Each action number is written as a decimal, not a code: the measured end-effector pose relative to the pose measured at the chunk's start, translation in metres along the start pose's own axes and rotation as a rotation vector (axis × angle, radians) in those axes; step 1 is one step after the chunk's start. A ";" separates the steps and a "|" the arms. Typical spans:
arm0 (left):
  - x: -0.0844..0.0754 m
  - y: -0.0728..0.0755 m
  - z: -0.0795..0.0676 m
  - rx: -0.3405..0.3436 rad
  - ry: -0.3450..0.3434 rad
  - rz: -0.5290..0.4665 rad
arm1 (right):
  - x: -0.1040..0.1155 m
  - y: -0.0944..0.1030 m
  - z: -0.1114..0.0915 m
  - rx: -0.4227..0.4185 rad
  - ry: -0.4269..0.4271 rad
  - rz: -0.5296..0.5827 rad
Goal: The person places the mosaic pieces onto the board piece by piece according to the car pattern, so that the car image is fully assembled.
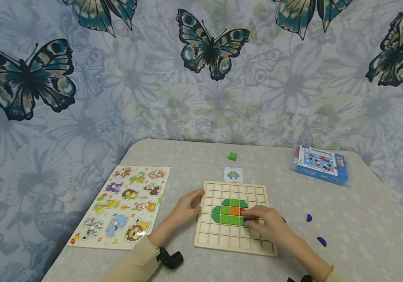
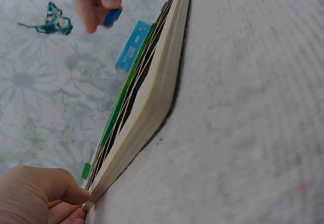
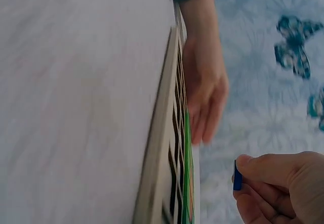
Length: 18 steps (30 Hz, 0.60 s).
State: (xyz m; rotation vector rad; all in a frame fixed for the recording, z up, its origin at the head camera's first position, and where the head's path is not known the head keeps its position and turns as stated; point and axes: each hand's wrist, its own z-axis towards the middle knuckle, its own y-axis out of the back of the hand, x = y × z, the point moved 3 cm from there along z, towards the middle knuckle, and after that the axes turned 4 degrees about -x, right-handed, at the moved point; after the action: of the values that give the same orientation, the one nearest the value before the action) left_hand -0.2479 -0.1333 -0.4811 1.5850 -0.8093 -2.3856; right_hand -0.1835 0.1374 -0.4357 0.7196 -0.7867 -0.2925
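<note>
A wooden grid board lies on the table, with green, orange and red pieces set in its middle. My left hand holds the board's left edge; in the left wrist view its thumb presses near the corner, with the other fingers partly hidden. My right hand pinches a small blue half-round piece between thumb and fingers. That hand is above the board's right half, covering part of the pattern. Beyond the board's far edge lies a small card printed with a similar coloured pattern.
Blue half-round pieces lie right of the board. A green block sits behind the card. An animal puzzle board covers the left side, and a blue box stands at the back right. A patterned wall rises behind the table.
</note>
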 end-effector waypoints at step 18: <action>0.002 -0.001 0.000 0.009 0.029 0.016 | 0.011 -0.058 0.017 0.174 -0.018 0.052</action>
State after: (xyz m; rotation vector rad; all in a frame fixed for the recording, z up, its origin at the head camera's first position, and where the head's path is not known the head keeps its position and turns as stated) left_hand -0.2487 -0.1331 -0.4833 1.6064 -0.8252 -2.3453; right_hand -0.1873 0.0816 -0.4618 0.8589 -0.8540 -0.1852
